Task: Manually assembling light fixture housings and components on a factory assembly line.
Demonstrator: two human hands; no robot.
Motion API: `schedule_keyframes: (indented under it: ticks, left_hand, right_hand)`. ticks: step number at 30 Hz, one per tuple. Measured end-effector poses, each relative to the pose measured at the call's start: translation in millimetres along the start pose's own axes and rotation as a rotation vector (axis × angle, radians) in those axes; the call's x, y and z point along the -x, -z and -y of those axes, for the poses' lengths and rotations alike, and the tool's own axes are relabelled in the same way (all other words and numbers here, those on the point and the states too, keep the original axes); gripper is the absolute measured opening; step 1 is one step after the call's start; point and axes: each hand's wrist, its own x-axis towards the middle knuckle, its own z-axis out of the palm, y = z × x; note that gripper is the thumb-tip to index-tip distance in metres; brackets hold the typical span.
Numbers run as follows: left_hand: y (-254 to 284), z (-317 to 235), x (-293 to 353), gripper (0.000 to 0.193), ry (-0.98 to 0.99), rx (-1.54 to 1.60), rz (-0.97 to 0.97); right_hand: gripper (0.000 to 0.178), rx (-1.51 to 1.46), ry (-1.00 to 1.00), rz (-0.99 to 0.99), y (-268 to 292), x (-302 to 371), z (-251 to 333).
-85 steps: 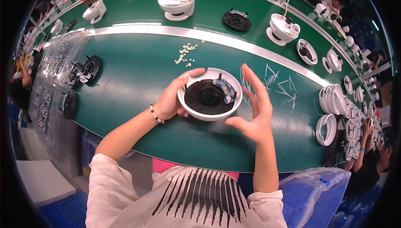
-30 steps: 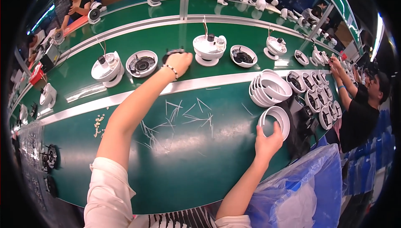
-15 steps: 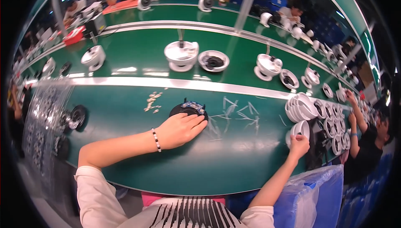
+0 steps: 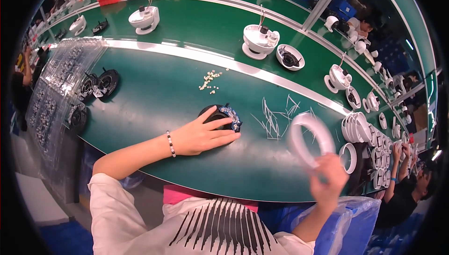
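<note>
My left hand (image 4: 202,136) rests on a round black plastic part (image 4: 208,112), its fingers stretched out and spread over the top. Along the right side of this part sits a blue circuit board (image 4: 230,116) with small components. Blurred by motion, my right hand (image 4: 329,176) is closed on the lower edge of a white plastic ring (image 4: 299,148), tilted up above the table. A second white ring (image 4: 348,158) stands just behind that hand, beside the stacked white shells (image 4: 356,127).
Small cream pieces (image 4: 209,81) and thin clear strips (image 4: 272,120) lie scattered on the green table. Black round parts (image 4: 108,83) sit by plastic trays (image 4: 56,91) at left. White housings (image 4: 260,40) line the belt beyond. A blue bin (image 4: 358,220) and a co-worker (image 4: 407,194) are at right.
My right hand has lifted the white ring off the stack area and brought it left. My left hand's fingers have spread on the black part. The view has shifted and tilted.
</note>
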Motion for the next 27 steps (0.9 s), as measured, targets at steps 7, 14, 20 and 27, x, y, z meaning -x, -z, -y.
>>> schedule_keyframes:
  ticks: [7,14,20,27]
  left_hand:
    - [21,32,12,0.064,0.185,0.082,-0.027]
    - [22,39,22,0.039,0.750,0.230,-0.350]
    - [20,36,11,0.066,0.839,0.263,-0.085]
    - [56,39,0,0.053,0.864,0.053,-0.007]
  right_hand:
    - [0.010,-0.137,0.081,0.479,-47,37,28]
    - [0.033,0.091,0.001,0.234,-51,32,26]
    - [0.033,-0.183,0.021,0.335,-84,22,88]
    - [0.017,-0.169,-0.019,0.399,-82,39,76]
